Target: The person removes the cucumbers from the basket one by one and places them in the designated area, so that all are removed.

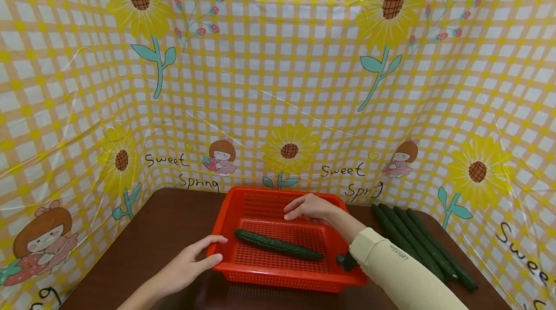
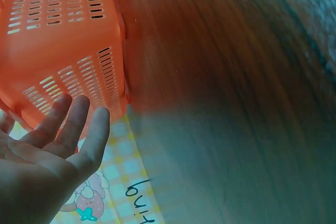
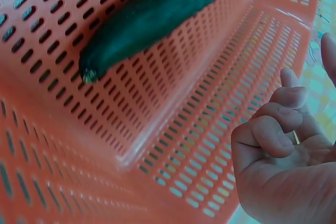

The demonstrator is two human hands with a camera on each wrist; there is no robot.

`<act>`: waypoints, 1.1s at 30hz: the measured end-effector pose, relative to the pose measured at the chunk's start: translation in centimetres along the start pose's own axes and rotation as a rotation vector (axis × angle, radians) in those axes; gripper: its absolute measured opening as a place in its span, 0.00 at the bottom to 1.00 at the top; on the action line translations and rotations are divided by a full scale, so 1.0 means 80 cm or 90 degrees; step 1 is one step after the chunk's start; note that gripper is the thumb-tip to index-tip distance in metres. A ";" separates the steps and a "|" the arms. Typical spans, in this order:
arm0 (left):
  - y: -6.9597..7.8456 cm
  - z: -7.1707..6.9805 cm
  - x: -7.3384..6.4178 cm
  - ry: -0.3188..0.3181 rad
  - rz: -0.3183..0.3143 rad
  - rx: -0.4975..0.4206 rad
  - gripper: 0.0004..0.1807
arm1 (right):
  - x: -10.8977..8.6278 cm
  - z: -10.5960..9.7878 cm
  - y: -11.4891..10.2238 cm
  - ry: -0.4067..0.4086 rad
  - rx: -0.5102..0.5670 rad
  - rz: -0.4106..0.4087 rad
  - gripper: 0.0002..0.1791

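One dark green cucumber [image 1: 278, 245] lies slantwise on the floor of a red plastic basket [image 1: 295, 275] with slotted walls. In the right wrist view the stem end of this cucumber [image 3: 142, 30] shows close up. My left hand [image 1: 188, 261] is at the basket's left side, thumb and fingertips right at the rim. From the left wrist, the spread fingers [image 2: 79, 119] of that hand reach toward the outer wall. Over the far right part of the basket hovers my right hand [image 1: 313, 207], its fingers loosely curled with nothing between them, apart from the cucumber.
Several more cucumbers [image 1: 419, 240] lie side by side on the brown table [image 1: 173, 213], right of the basket. A yellow checked cloth [image 1: 278, 97] with printed sunflowers hangs behind the table and along both sides. My right sleeve [image 1: 401, 264] crosses the basket's right edge.
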State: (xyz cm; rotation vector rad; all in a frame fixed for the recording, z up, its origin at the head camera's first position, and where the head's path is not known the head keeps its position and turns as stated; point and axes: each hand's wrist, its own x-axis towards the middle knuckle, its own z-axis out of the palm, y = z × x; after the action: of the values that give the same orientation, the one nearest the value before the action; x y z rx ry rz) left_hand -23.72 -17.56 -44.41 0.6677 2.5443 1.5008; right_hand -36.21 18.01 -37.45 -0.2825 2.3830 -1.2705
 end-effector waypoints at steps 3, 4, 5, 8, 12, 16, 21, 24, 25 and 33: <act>-0.001 0.000 0.000 0.000 0.002 0.002 0.20 | 0.005 0.009 0.002 -0.008 0.000 0.005 0.22; -0.001 0.000 0.000 0.000 0.003 0.003 0.20 | 0.006 0.011 0.003 -0.011 0.001 0.005 0.22; -0.001 0.000 0.000 0.000 0.004 0.004 0.20 | 0.007 0.013 0.003 -0.014 -0.001 0.004 0.22; -0.003 0.000 0.001 -0.002 0.006 0.004 0.20 | 0.012 0.019 0.007 -0.021 -0.020 0.005 0.21; -0.002 -0.002 0.002 -0.012 0.007 0.002 0.21 | 0.017 0.025 0.011 -0.020 -0.043 0.015 0.18; -0.001 -0.003 0.002 -0.017 0.007 0.004 0.22 | 0.023 0.028 0.014 -0.005 -0.057 0.028 0.15; 0.003 -0.004 0.001 -0.020 0.005 -0.001 0.20 | 0.027 0.036 0.021 -0.017 -0.107 0.026 0.16; 0.004 -0.004 0.001 -0.022 0.009 0.000 0.19 | 0.029 0.042 0.024 -0.037 -0.123 0.025 0.16; 0.004 -0.004 0.001 -0.022 0.011 0.001 0.19 | 0.029 0.043 0.025 -0.042 -0.123 0.026 0.16; 0.001 -0.002 0.001 -0.014 0.011 0.017 0.18 | 0.025 0.051 0.026 -0.083 -0.154 0.022 0.13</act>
State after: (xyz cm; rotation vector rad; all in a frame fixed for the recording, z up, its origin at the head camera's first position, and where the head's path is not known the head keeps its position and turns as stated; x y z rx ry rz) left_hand -23.78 -17.64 -44.21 0.7081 2.5534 1.4591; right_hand -36.12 15.38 -41.71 -0.3825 2.4164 -0.9191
